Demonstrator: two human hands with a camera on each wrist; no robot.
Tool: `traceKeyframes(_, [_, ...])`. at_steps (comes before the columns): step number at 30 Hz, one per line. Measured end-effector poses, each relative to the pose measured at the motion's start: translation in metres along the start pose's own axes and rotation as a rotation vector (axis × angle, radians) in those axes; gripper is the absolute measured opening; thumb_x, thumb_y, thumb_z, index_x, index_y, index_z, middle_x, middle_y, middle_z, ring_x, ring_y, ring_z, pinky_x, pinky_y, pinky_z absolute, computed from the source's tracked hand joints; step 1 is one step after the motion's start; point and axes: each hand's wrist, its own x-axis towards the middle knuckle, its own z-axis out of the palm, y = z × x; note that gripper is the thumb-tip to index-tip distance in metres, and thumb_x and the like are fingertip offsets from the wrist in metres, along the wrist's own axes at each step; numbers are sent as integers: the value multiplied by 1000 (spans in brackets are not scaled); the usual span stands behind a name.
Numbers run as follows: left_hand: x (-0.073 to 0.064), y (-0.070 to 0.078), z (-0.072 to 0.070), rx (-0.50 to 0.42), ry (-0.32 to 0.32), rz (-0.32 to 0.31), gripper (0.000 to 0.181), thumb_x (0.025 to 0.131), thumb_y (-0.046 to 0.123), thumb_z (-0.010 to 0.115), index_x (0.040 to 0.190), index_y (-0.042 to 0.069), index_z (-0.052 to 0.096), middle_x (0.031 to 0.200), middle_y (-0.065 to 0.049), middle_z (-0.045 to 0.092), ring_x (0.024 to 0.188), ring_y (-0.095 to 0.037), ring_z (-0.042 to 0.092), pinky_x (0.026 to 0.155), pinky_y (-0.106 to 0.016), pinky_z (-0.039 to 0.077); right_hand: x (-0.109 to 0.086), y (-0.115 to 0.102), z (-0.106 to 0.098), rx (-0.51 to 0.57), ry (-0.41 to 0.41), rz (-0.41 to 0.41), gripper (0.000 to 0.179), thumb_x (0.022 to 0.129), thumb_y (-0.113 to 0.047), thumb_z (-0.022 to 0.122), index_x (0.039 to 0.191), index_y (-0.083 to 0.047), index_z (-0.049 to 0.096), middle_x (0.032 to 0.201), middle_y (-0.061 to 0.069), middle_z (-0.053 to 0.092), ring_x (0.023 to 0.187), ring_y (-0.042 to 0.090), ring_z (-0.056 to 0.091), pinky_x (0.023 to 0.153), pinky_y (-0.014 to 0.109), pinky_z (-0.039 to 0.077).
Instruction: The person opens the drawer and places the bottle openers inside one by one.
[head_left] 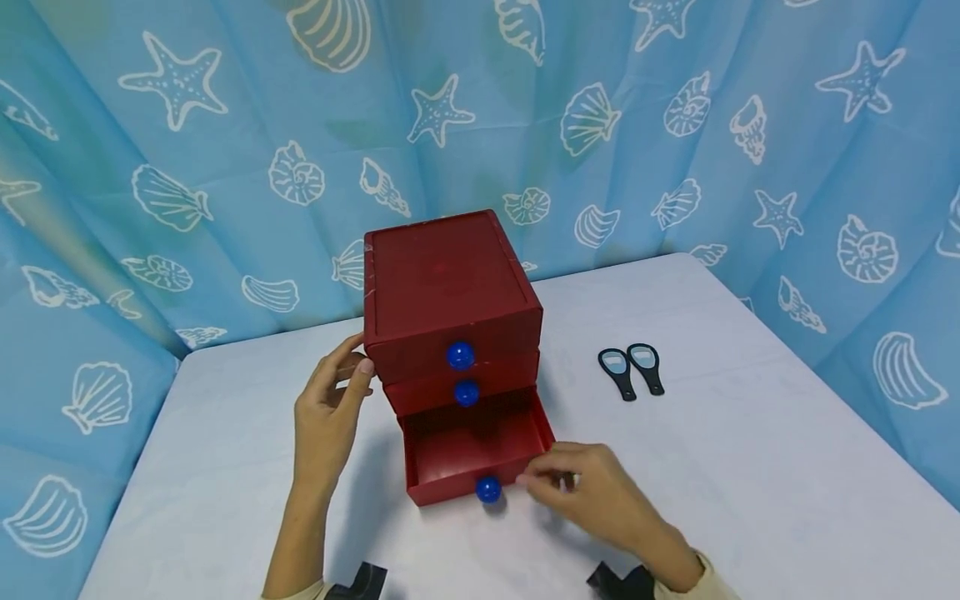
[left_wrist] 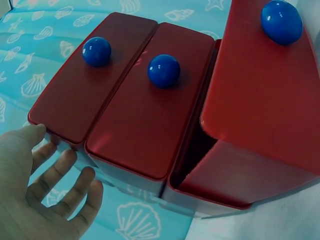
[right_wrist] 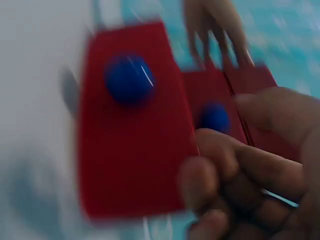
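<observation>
A red three-drawer cabinet (head_left: pixel 450 275) stands on the white table, with a round blue knob on each drawer. Its bottom drawer (head_left: pixel 448 489) is pulled out, showing the bare red floor inside; the upper two are pushed in. My left hand (head_left: pixel 327 417) is at the cabinet's left side, fingers spread and slightly bent, with the thumb right at the top drawer's edge in the left wrist view. At the right front corner of the bottom drawer is my right hand (head_left: pixel 592 493), fingers loosely bent, to the right of the blue knob (head_left: pixel 488 489). The right wrist view is blurred.
Two small black-framed magnifying-glass-shaped items (head_left: pixel 630 372) lie on the table right of the cabinet. Behind the table hangs a blue curtain (head_left: pixel 465 183) with white shells and starfish. Black straps (head_left: pixel 622 582) show at both wrists.
</observation>
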Motion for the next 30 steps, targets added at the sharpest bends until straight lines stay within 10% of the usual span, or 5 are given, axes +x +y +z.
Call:
traceKeyframes(9, [2,0,0,14,5,11,38,102,12,58,140,11,58,113,-7,62,99,-15,62,80,-18,53,28,81,-46,-311,499,-20,7,83,-8,80,85,-3,74,71,-1,56,63,12,52,52,22,42])
traceKeyframes(20, [4,-40,-2,-12,19,7,40,101,20,61,140,27,59,116,3,63,102,-14,63,81,-23,55,36,117,-55,-451,442,107,24,79,-15,85,88,4,72,70,5,56,56,16,49,46,29,40])
traceKeyframes(30, [6,-42,1,12,13,15,41,102,17,59,143,20,57,117,-3,62,102,-13,63,81,-20,54,33,125,-52,-488,425,149,28,78,-21,86,82,3,71,71,6,52,55,17,46,43,29,37])
